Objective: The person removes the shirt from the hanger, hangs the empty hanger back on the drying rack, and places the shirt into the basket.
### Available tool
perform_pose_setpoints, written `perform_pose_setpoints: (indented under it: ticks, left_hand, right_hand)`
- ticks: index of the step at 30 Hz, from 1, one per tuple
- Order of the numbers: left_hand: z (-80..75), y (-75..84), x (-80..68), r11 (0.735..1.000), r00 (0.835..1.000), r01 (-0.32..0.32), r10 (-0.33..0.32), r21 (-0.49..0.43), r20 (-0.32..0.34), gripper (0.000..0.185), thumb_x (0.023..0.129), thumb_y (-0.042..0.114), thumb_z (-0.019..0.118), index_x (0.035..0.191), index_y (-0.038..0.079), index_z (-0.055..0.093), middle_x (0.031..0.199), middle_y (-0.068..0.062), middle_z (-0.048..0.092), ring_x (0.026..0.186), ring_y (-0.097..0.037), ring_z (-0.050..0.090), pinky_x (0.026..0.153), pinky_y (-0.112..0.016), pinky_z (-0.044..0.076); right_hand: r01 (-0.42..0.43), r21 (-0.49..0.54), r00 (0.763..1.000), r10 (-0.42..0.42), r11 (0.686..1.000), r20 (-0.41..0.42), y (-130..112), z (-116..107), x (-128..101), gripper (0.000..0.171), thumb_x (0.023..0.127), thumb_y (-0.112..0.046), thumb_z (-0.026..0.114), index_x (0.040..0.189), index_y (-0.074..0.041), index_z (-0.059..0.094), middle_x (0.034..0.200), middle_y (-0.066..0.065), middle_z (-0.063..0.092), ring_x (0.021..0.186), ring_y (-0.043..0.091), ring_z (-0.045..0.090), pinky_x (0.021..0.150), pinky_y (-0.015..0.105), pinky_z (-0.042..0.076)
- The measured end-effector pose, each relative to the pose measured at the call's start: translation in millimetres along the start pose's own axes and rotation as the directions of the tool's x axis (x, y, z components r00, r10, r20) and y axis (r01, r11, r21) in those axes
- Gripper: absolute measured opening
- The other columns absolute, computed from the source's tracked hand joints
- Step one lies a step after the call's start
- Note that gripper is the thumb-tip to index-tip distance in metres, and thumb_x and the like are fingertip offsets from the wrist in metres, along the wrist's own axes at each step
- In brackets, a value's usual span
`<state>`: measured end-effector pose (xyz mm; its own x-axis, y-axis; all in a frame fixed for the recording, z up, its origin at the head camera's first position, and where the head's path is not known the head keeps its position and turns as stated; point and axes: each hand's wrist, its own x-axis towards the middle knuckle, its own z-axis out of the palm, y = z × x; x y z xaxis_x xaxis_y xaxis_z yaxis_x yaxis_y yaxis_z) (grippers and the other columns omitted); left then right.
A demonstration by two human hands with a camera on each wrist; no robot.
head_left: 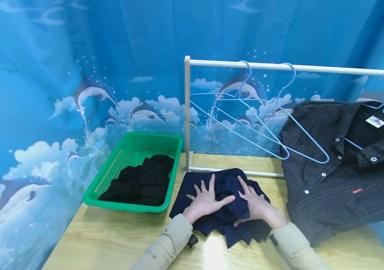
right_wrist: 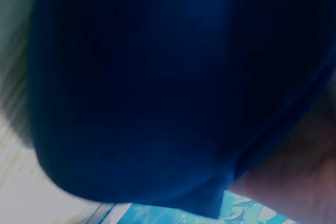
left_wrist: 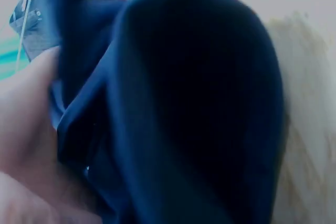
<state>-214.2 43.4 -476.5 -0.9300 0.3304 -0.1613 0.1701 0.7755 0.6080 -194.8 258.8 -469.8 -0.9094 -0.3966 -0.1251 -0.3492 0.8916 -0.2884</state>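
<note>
A crumpled navy blue garment (head_left: 225, 183) lies on the wooden table (head_left: 111, 240) in front of a white rack. My left hand (head_left: 205, 198) rests flat on its left part with fingers spread. Flat on the garment's right part lies my right hand (head_left: 254, 204), fingers straight. The left wrist view is filled by folds of the navy cloth (left_wrist: 189, 108) against my palm (left_wrist: 26, 129). In the right wrist view the same cloth (right_wrist: 173, 82) covers nearly everything, blurred.
A green basket (head_left: 124, 153) holding black folded clothes (head_left: 143, 180) stands to the left. A white rail (head_left: 279, 67) carries light blue wire hangers (head_left: 263, 131). A dark striped shirt (head_left: 340, 165) hangs at the right. A blue dolphin curtain is behind.
</note>
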Motion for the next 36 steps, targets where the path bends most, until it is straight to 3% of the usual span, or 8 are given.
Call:
perform_pose_setpoints:
  ticks: [4,8,12,16,19,24,29,36]
  left_hand:
    - [10.4,2.3,2.3,0.993,0.997,0.027,-0.018,0.118,-0.081,0.123,0.076,0.064,0.081,0.164,0.019,0.008,0.159,-0.034,0.024,0.144,-0.062,0.018,0.102,-0.085,0.018]
    - [13.2,-2.4,5.0,0.974,0.993,0.044,-0.018,0.223,-0.119,0.127,0.071,0.061,0.086,0.164,0.018,0.011,0.158,-0.027,0.033,0.146,-0.055,0.025,0.104,-0.083,0.02]
    - [8.5,-10.4,5.5,0.952,0.998,0.011,0.01,0.305,-0.067,0.123,0.068,0.066,0.085,0.163,0.021,0.021,0.16,-0.023,0.031,0.147,-0.053,0.025,0.105,-0.081,0.022]
    - [3.5,-17.8,4.8,0.925,0.998,-0.06,0.065,0.374,-0.003,0.118,0.066,0.068,0.086,0.16,0.024,0.029,0.158,-0.02,0.034,0.146,-0.052,0.028,0.107,-0.079,0.023]
    - [2.7,-18.8,4.2,0.901,0.99,-0.127,0.144,0.414,-0.009,0.112,0.066,0.066,0.087,0.155,0.022,0.036,0.149,-0.019,0.044,0.139,-0.049,0.04,0.107,-0.076,0.028]
    - [5.0,-14.9,1.0,0.837,0.959,-0.217,0.278,0.502,-0.049,0.102,0.067,0.061,0.089,0.148,0.019,0.044,0.13,-0.013,0.058,0.115,-0.037,0.062,0.103,-0.063,0.042]
    - [5.8,-16.7,-5.9,0.782,0.918,-0.282,0.388,0.556,-0.08,0.096,0.067,0.057,0.09,0.142,0.017,0.047,0.118,-0.007,0.065,0.095,-0.027,0.068,0.093,-0.049,0.045]
    - [0.7,-23.2,-19.2,0.745,0.857,-0.366,0.504,0.558,-0.111,0.084,0.069,0.048,0.091,0.137,0.015,0.054,0.114,-0.001,0.072,0.103,-0.015,0.067,0.09,-0.039,0.046]
  right_hand:
    - [-0.002,-0.05,1.0,0.002,0.999,0.01,-1.6,0.8,-0.9,0.123,0.06,-0.058,0.094,0.152,0.002,0.039,0.163,0.029,0.004,0.136,0.056,0.034,0.086,0.082,0.038]
    - [0.062,-0.014,0.998,-0.062,0.998,0.013,4.0,-0.8,-3.5,0.123,0.061,-0.057,0.094,0.153,0.002,0.036,0.162,0.029,0.004,0.138,0.061,0.028,0.088,0.085,0.034]
    - [0.113,0.054,0.993,-0.115,0.992,0.029,14.0,-1.5,-5.1,0.125,0.061,-0.051,0.095,0.158,-0.012,0.026,0.162,0.029,0.0,0.141,0.064,0.019,0.084,0.09,0.028]
    - [0.137,0.046,0.991,-0.137,0.989,-0.009,21.6,3.8,-1.7,0.131,0.059,-0.056,0.094,0.161,-0.022,0.019,0.162,0.031,-0.003,0.133,0.066,0.033,0.083,0.09,0.028]
    - [0.129,-0.015,0.99,-0.129,0.992,-0.055,20.3,5.0,1.8,0.132,0.057,-0.057,0.095,0.16,-0.02,0.022,0.16,0.036,0.007,0.126,0.063,0.045,0.088,0.09,0.025]
    - [0.071,-0.108,0.994,-0.079,0.992,-0.081,10.9,1.8,4.1,0.123,0.055,-0.043,0.099,0.155,-0.011,0.034,0.145,0.033,0.043,0.125,0.056,0.05,0.096,0.087,0.022]
    - [0.048,-0.153,0.988,-0.07,0.987,-0.137,2.0,0.5,-2.8,0.112,0.054,-0.039,0.098,0.148,-0.007,0.046,0.125,0.024,0.062,0.112,0.046,0.062,0.098,0.085,0.025]
    - [0.081,-0.226,0.959,-0.138,0.971,-0.246,-9.3,5.7,-16.9,0.096,0.056,-0.032,0.097,0.138,0.0,0.057,0.109,0.018,0.072,0.097,0.034,0.07,0.098,0.078,0.035]
